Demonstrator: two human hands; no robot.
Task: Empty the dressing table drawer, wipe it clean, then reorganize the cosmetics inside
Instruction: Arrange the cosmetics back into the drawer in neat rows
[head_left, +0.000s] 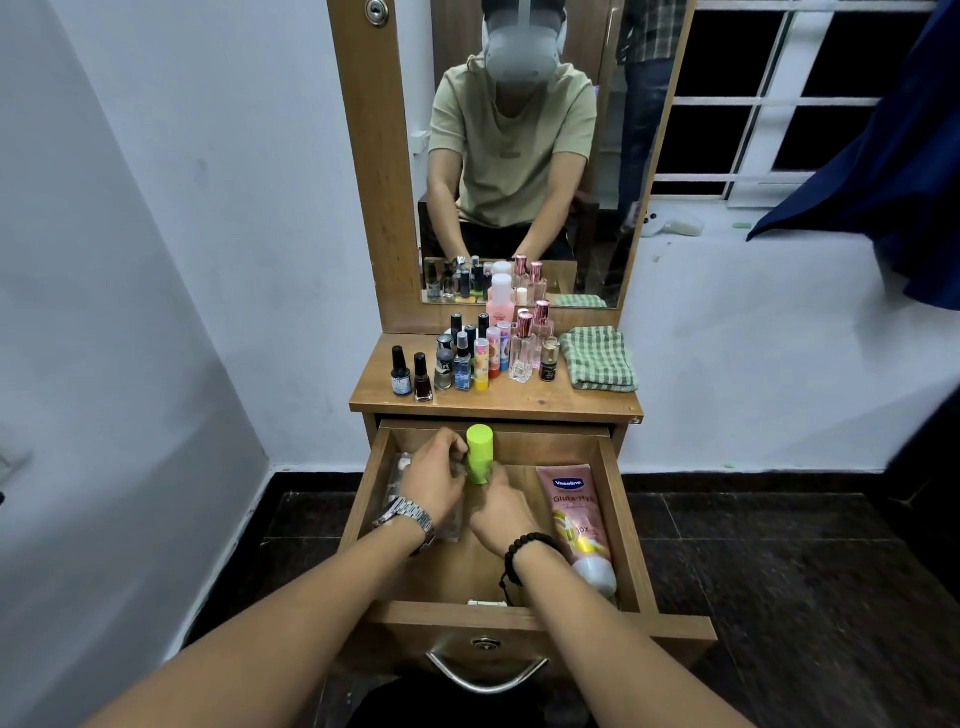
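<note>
The wooden drawer (621, 525) of the dressing table is pulled open. Both my hands are inside it. My right hand (501, 512) grips the base of an upright bright green bottle (479, 452). My left hand (434, 475), with a metal watch on the wrist, has its fingers curled against the bottle's left side, over a clear bottle (397, 470) that lies along the drawer's left wall. A pink Vaseline lotion tube (574, 512) lies on the right side of the drawer.
Several nail polish and perfume bottles (467, 353) stand on the table top (498, 397). A folded green checked cloth (600, 358) lies at its right. The mirror (519, 156) stands behind. A white wall is left, dark floor below.
</note>
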